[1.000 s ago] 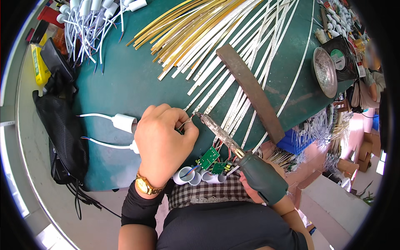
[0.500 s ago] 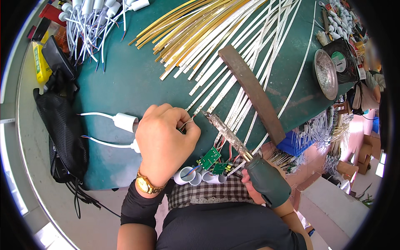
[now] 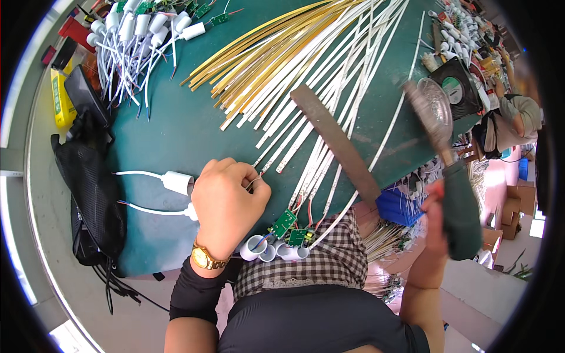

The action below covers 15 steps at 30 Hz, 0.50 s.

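My left hand (image 3: pixel 226 191) is closed in a pinch on a thin wire (image 3: pixel 253 181) beside the near end of a narrow white strip (image 3: pixel 268 163). A soldering iron (image 3: pixel 462 206) with a dark green handle is gripped in my right hand (image 3: pixel 434 220), out to the right and slightly smeared by motion. Its barrel lies across the view of a round metal dish (image 3: pixel 442 109); whether it touches the dish I cannot tell. Close to my body, small green circuit boards (image 3: pixel 283 222) hang from wires next to white cylindrical housings (image 3: pixel 253 247).
A brown bar (image 3: pixel 335 138) lies across the fan of white and yellow strips (image 3: pixel 265 56). White lamp holders with cables (image 3: pixel 126 59) are heaped at the far left. Left of my hand sits another holder (image 3: pixel 176 182), near a black mesh bag (image 3: pixel 88 194). A blue bin (image 3: pixel 400 206) stands beyond the table's right edge.
The soldering iron has swung right and away from the strip ends by my left hand, over to the metal dish. My left hand keeps its pinch; the whole view has shifted slightly.
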Each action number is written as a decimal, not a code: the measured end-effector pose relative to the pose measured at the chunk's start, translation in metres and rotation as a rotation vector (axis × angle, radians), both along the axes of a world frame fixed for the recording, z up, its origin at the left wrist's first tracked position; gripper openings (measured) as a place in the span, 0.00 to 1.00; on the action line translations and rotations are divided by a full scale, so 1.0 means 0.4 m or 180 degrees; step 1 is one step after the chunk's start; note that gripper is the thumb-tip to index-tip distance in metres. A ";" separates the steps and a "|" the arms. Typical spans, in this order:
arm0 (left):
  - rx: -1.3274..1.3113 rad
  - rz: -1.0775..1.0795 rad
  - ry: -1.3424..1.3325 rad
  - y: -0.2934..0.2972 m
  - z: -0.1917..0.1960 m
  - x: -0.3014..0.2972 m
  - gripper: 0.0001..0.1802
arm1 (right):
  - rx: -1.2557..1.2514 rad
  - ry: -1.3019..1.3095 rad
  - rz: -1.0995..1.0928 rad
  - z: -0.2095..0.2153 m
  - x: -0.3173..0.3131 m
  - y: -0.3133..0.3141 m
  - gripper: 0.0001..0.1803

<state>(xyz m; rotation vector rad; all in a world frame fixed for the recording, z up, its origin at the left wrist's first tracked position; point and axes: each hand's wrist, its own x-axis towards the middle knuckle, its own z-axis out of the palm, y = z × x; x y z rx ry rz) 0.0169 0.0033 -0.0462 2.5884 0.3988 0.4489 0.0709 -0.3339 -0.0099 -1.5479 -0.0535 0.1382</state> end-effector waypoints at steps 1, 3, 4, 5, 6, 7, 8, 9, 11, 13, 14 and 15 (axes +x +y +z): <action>-0.0047 -0.0112 -0.0036 -0.011 0.002 0.014 0.02 | -0.1725 -0.1435 -0.0245 0.069 -0.006 0.069 0.14; -0.0018 -0.0102 -0.0071 -0.006 0.003 0.007 0.02 | -0.1588 -0.1885 -0.0415 0.101 0.008 0.115 0.12; -0.0001 -0.0110 -0.0080 -0.005 0.002 0.006 0.02 | -0.1408 -0.1894 -0.0359 0.107 0.010 0.117 0.12; 0.0054 0.0015 -0.0070 0.005 -0.004 -0.009 0.02 | -0.1056 -0.1859 -0.0143 0.060 0.023 0.132 0.12; 0.0041 -0.0050 -0.0093 0.004 -0.002 -0.006 0.02 | -0.0828 -0.1835 -0.0061 0.021 0.016 0.134 0.13; 0.0049 -0.0098 -0.0111 0.001 0.000 -0.004 0.02 | -0.0771 -0.1728 0.0158 -0.022 0.007 0.139 0.13; 0.0071 -0.0081 -0.0121 -0.001 -0.001 -0.002 0.02 | -0.0678 -0.1609 0.0402 -0.062 -0.003 0.154 0.14; 0.0077 -0.0132 -0.0122 -0.002 -0.005 -0.001 0.02 | -0.0447 -0.1236 0.0420 -0.080 -0.024 0.188 0.14; 0.0102 -0.0182 -0.0103 -0.002 -0.009 0.002 0.02 | -0.0197 -0.0845 0.0440 -0.109 -0.058 0.211 0.15; 0.0155 -0.0378 -0.0075 0.000 -0.011 0.006 0.04 | 0.0471 -0.0368 0.0656 -0.133 -0.082 0.211 0.17; 0.0166 -0.0383 -0.0061 0.001 -0.006 0.004 0.04 | 0.0485 -0.0356 0.0650 -0.137 -0.083 0.206 0.17; 0.0052 -0.0420 -0.0060 0.004 0.002 0.002 0.05 | 0.0583 -0.0319 0.0895 -0.139 -0.082 0.199 0.18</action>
